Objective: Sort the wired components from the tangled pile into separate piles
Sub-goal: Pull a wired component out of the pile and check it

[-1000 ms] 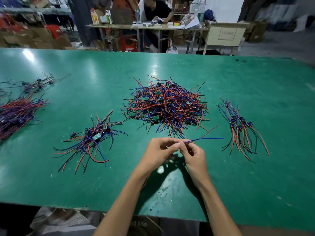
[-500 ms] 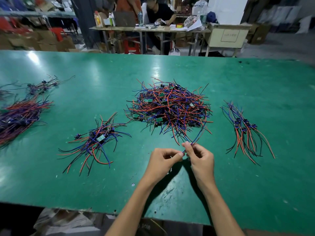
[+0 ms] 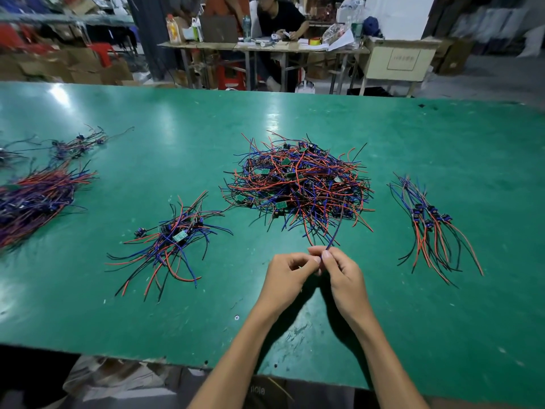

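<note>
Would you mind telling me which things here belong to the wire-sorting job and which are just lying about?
Part of the job:
- tangled pile
- sorted piles: near left, right, far left
- wire pinched by the right hand, left hand beside it

Just lying about:
- background desk with bottles and papers
- cardboard boxes

A big green worktop [image 3: 383, 128], far behind it a messy table [image 3: 265, 48], cardboard boxes [image 3: 73, 69], grey floor [image 3: 486, 75].
</note>
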The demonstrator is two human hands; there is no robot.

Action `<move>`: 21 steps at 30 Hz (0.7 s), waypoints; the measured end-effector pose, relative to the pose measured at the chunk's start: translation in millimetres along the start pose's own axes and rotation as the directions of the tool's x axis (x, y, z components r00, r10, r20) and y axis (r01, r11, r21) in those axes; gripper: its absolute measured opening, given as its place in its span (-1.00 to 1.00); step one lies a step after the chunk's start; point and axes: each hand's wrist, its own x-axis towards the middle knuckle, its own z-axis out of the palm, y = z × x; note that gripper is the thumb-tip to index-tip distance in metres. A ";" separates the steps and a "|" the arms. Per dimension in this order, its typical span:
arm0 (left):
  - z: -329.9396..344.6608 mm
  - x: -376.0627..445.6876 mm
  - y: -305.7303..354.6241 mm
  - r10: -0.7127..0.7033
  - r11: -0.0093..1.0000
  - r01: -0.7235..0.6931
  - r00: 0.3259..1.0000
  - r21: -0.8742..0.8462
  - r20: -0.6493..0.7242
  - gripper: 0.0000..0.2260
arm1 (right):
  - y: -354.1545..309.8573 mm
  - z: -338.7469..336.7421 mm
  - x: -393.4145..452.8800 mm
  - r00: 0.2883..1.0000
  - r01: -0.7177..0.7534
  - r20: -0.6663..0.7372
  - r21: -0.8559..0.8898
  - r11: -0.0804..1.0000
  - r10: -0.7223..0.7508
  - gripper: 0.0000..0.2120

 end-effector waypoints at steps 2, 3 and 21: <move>0.3 0.0 -0.1 -0.002 1.000 0.002 1.000 -0.005 0.000 -0.81 | 0.7 0.4 0.5 1.000 -0.009 -0.013 0.024 1.000 0.009 -0.75; 1.1 -0.1 -0.3 -0.004 1.000 0.004 1.000 -0.008 -0.003 -0.82 | 1.0 0.8 0.5 1.000 -0.010 -0.024 0.033 0.999 0.011 -0.76; 7.1 -5.6 -6.1 0.098 0.962 -0.099 0.995 0.253 0.018 -0.86 | -34.1 -21.4 44.1 0.826 -0.360 -0.215 0.512 0.780 0.522 -0.81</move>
